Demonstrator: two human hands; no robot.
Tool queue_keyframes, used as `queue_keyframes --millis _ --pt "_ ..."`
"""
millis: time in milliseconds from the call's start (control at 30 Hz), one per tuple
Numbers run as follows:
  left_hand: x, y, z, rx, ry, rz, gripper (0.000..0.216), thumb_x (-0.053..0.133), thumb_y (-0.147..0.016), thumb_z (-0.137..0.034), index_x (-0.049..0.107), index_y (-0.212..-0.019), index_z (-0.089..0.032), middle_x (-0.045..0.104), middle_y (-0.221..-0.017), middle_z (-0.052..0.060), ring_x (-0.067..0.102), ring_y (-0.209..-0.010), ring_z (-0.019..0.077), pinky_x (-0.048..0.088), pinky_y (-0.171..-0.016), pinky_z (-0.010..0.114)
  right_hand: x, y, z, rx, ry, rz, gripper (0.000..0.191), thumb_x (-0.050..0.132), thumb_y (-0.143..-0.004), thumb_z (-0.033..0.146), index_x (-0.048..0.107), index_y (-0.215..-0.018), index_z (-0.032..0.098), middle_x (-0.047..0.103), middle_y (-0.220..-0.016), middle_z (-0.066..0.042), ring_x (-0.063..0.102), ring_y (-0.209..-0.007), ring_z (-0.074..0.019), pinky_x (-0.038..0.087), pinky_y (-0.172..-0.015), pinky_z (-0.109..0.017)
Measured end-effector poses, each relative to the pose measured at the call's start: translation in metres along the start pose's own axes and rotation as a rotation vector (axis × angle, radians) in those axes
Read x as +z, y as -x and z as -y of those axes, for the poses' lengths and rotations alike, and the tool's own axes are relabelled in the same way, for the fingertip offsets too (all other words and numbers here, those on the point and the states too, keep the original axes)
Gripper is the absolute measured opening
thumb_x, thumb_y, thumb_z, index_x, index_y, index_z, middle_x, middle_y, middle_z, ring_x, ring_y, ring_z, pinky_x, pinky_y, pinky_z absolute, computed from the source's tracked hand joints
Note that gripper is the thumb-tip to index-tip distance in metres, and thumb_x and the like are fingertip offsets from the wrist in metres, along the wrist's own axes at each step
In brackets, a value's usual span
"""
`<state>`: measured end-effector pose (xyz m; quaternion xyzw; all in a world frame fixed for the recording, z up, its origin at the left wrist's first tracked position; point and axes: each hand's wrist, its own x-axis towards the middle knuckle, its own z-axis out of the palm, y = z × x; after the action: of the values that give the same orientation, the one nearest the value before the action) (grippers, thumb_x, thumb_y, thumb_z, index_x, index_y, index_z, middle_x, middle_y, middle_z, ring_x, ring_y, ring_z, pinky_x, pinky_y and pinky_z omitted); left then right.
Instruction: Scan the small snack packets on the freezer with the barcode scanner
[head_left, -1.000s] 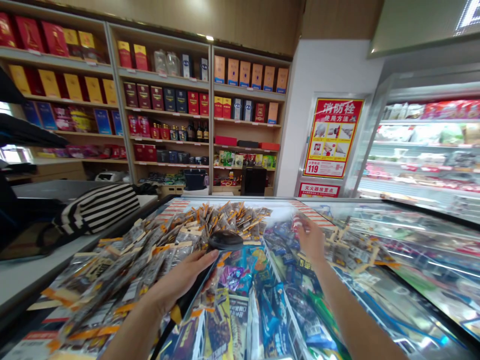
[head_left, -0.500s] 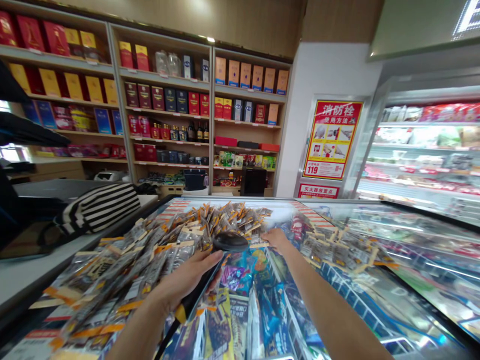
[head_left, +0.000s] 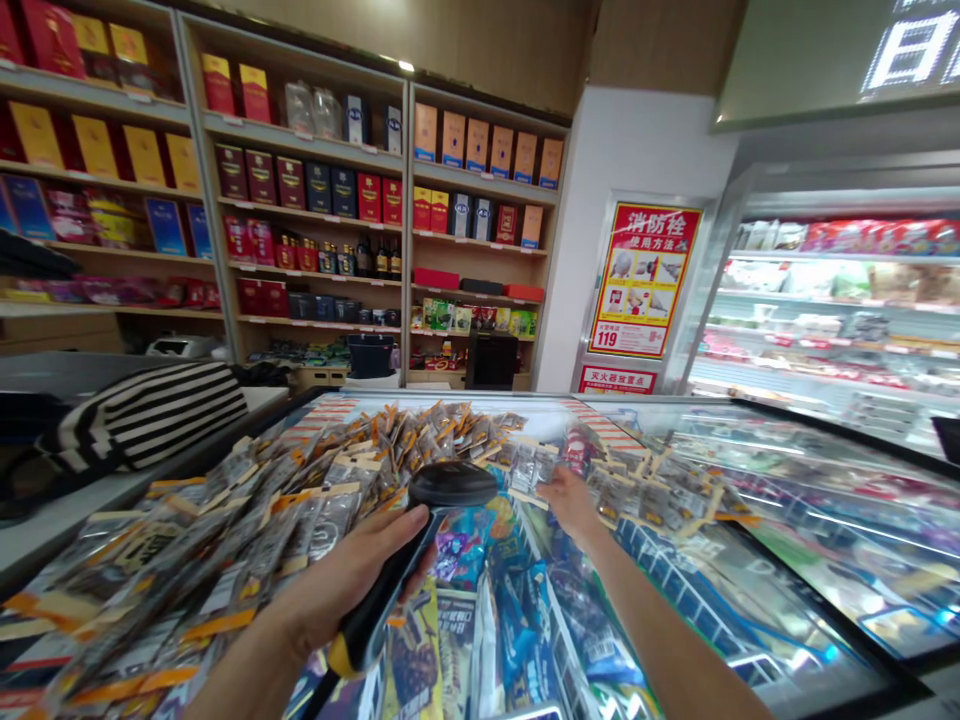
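My left hand (head_left: 352,565) is wrapped round the handle of a black and yellow barcode scanner (head_left: 452,485), its head tilted forward and its cable hanging down. My right hand (head_left: 571,503) pinches the edge of a small clear packet (head_left: 531,466) with a pale top strip, held just right of the scanner head. To the left, a large heap of similar packets (head_left: 300,510) with orange and tan strips lies on the freezer's glass top. A smaller group of packets (head_left: 660,490) lies to the right of my right hand.
Beneath my hands, the chest freezer holds colourful frozen packages (head_left: 517,620) in wire baskets. A black and white striped bag (head_left: 165,415) rests on the left counter. Shelves of boxed goods (head_left: 315,190) stand behind, with a red fire-hydrant sign (head_left: 641,280) and a lit refrigerated case (head_left: 840,290) further right.
My right hand has drawn a packet away from the back heap, to the right and nearer the scanner. The scanner has stayed in my left hand. The view has turned slightly right.
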<state>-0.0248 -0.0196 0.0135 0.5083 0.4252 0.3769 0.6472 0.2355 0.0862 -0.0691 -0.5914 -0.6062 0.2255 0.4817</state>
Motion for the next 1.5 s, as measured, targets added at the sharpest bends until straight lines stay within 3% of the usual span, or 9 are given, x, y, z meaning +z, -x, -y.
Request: queue_keyframes --millis 467,633,800,900,1100,1200,1333,1400,1500 --pt "0.008 -0.001 0.002 0.007 0.028 -0.068 0.032 0.05 -0.063 -0.046 0.05 -0.068 -0.015 0.053 -0.053 -0.001 0.042 -0.041 0.0061 0.032 -0.04 0.018 -0.002 0.006 0.013 0.007 -0.05 0.034 0.016 0.046 -0.059 0.022 0.049 -0.073 0.016 0.061 -0.069 -0.003 0.056 -0.065 -0.0164 0.04 -0.062 -0.026" --pt "0.001 -0.002 0.0 0.051 -0.004 -0.004 0.032 0.047 -0.065 -0.046 0.05 -0.065 -0.014 0.052 -0.052 -0.001 0.042 -0.043 0.0067 0.032 -0.042 0.018 -0.01 -0.002 0.003 0.015 -0.009 -0.024 0.018 0.047 -0.059 0.026 0.051 -0.074 0.016 0.062 -0.07 -0.004 0.057 -0.064 -0.0163 0.04 -0.058 -0.025" --pt "-0.013 -0.004 -0.001 0.077 -0.026 0.034 0.034 0.042 -0.069 -0.046 0.049 -0.059 -0.014 0.05 -0.051 -0.002 0.04 -0.043 0.0061 0.031 -0.043 0.018 -0.041 -0.017 -0.019 0.133 0.187 -0.139 0.025 0.043 -0.063 0.032 0.056 -0.078 0.016 0.063 -0.065 -0.003 0.057 -0.061 -0.0174 0.04 -0.054 -0.026" --pt "-0.017 -0.006 0.001 0.061 -0.066 0.018 0.036 0.041 -0.069 -0.048 0.049 -0.057 -0.014 0.05 -0.051 -0.001 0.04 -0.042 0.0064 0.03 -0.042 0.018 -0.064 -0.021 -0.03 0.164 0.449 -0.209 0.03 0.044 -0.062 0.032 0.058 -0.085 0.017 0.063 -0.064 -0.006 0.057 -0.065 -0.0201 0.04 -0.057 -0.028" --pt "-0.017 -0.006 0.0 0.053 -0.089 0.026 0.036 0.041 -0.068 -0.048 0.049 -0.059 -0.014 0.049 -0.05 -0.002 0.04 -0.042 0.0069 0.031 -0.043 0.018 -0.093 -0.016 -0.034 0.243 0.787 -0.466 0.037 0.042 -0.065 0.033 0.054 -0.097 0.018 0.06 -0.085 -0.012 0.055 -0.08 -0.0258 0.039 -0.062 -0.035" --pt "-0.016 -0.004 -0.003 0.032 -0.078 0.005 0.035 0.042 -0.068 -0.048 0.048 -0.059 -0.015 0.049 -0.049 -0.002 0.039 -0.041 0.0064 0.031 -0.042 0.018 -0.082 -0.017 -0.022 0.146 0.844 -0.525 0.037 0.042 -0.065 0.033 0.056 -0.095 0.016 0.057 -0.095 -0.013 0.05 -0.089 -0.0272 0.038 -0.069 -0.036" --pt "-0.011 -0.001 -0.005 0.038 -0.085 -0.061 0.037 0.043 -0.067 -0.049 0.049 -0.057 -0.014 0.047 -0.045 -0.003 0.037 -0.038 0.006 0.029 -0.041 0.018 -0.029 -0.027 0.008 0.023 0.695 -0.171 0.035 0.035 -0.072 0.038 0.059 -0.086 0.016 0.061 -0.086 -0.01 0.054 -0.083 -0.0206 0.039 -0.071 -0.029" --pt "-0.009 -0.001 -0.005 0.041 -0.092 -0.075 0.037 0.043 -0.066 -0.049 0.049 -0.056 -0.014 0.047 -0.045 -0.003 0.037 -0.038 0.0061 0.029 -0.041 0.018 0.004 -0.034 0.022 0.083 0.724 -0.014 0.039 0.034 -0.072 0.042 0.062 -0.077 0.015 0.061 -0.083 -0.013 0.054 -0.084 -0.0232 0.039 -0.071 -0.032" --pt "-0.01 -0.003 -0.003 0.03 -0.077 -0.069 0.038 0.044 -0.064 -0.051 0.049 -0.056 -0.014 0.048 -0.046 -0.002 0.038 -0.039 0.0062 0.03 -0.042 0.019 0.043 -0.047 0.034 0.208 0.767 -0.012 0.046 0.036 -0.069 0.048 0.062 -0.08 0.011 0.059 -0.091 -0.018 0.05 -0.091 -0.0289 0.038 -0.072 -0.04"
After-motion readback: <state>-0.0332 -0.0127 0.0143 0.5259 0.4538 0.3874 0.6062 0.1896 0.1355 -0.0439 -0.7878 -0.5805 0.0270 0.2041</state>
